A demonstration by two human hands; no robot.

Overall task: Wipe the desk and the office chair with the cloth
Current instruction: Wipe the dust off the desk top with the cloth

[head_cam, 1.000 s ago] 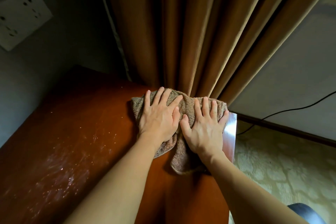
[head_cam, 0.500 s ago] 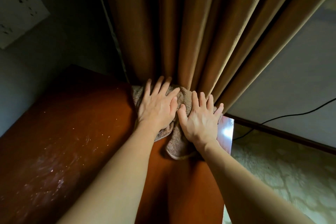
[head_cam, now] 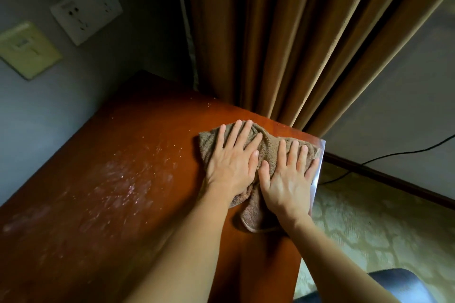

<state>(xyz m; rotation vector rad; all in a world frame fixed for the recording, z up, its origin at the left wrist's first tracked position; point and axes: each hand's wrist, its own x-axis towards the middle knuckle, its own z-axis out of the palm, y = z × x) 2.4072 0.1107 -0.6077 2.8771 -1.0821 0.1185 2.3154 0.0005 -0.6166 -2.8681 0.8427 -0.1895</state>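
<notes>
Now left hand (head_cam: pixel 231 165) and right hand (head_cam: pixel 288 179) lie flat on brown cloth (head_cam: pixel 268 141), side by side, thumbs close together, fingers straight and spread, pressing down, gripping nothing. Cloth at far right corner of table (head_cam: pixel 123 229), just before curtain (head_cam: pixel 270 44). White crumbs (head_cam: pixel 128 187) on table left of cloth. Blue office chair (head_cam: pixel 398 285) partly visible, bottom right.

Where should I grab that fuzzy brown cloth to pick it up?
Pinch the cloth by its loose tail pointing toward you between the wrists, coming from the near side. That end lies free; the left hand and right hand press the rest flat.
</notes>
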